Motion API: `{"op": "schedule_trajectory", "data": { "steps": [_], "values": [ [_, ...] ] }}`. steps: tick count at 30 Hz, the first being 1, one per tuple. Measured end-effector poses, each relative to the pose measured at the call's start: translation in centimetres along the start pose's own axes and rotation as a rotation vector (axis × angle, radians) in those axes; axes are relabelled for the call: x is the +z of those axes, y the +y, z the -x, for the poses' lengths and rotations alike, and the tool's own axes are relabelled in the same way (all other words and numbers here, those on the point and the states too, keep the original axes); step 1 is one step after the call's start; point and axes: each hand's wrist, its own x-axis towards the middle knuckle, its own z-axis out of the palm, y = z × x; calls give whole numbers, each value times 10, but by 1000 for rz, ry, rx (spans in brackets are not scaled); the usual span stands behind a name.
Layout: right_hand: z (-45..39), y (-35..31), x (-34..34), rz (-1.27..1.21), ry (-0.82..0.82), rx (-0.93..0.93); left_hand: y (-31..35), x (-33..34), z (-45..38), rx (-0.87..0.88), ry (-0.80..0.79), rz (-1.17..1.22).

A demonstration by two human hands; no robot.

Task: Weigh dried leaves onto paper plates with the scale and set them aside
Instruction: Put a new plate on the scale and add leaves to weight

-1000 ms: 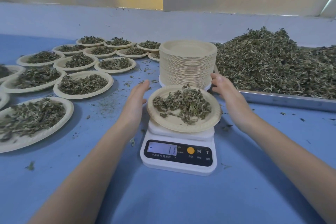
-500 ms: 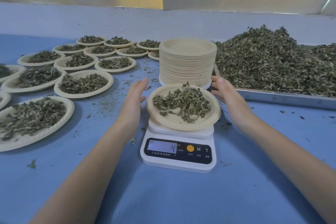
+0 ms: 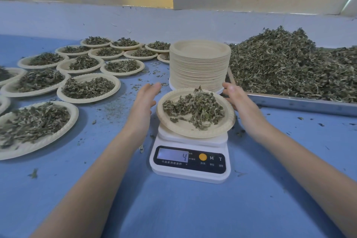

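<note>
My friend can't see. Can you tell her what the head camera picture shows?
A paper plate of dried leaves sits on a white scale showing 4, with an open left hand and right hand at its sides. Behind stand a stack of empty plates and a tray of leaves; filled plates lie left.

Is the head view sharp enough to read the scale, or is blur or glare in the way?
Head view: the scale display is sharp, glare-free, showing a 4; the filled plates at far left smear with edge blur; wide-angle bending curves the table edge; lighting is soft and even, shadows faint.
</note>
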Motion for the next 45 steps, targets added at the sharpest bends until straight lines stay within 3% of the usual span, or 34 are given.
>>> {"op": "schedule_trajectory", "data": {
  "steps": [3, 8, 11, 14, 22, 28, 33, 36, 39, 43, 45],
  "values": [
    [1, -1, 0, 5, 1, -2, 0, 0, 2, 40, -10, -69],
    [-2, -16, -6, -8, 20, -48, 17, 10, 6, 359, 3, -493],
    [-7, -31, -16, 21, 26, -97, 46, 40, 4, 545, -98, -658],
    [-15, -39, -30, 102, 11, -118, 68, 84, -6, 616, -220, -753],
    [-50, -14, -103, 496, 34, -77, 75, 196, -54, 445, -494, -853],
    [-98, 36, -166, 917, -43, 208, 44, 252, -108, 241, -708, -1104],
    [-123, 66, -183, 1092, -124, 405, 24, 272, -139, 176, -715, -1239],
    [-129, 70, -174, 1075, -171, 293, 20, 283, -139, 210, -745, -1271],
    [-124, 59, -170, 882, -278, 143, 29, 284, -133, 175, -861, -1167],
    [-119, 50, -184, 840, -275, 155, 54, 272, -135, 206, -911, -1304],
    [-117, 49, -177, 857, -355, 239, 57, 269, -133, 124, -961, -1365]
  ]
}}
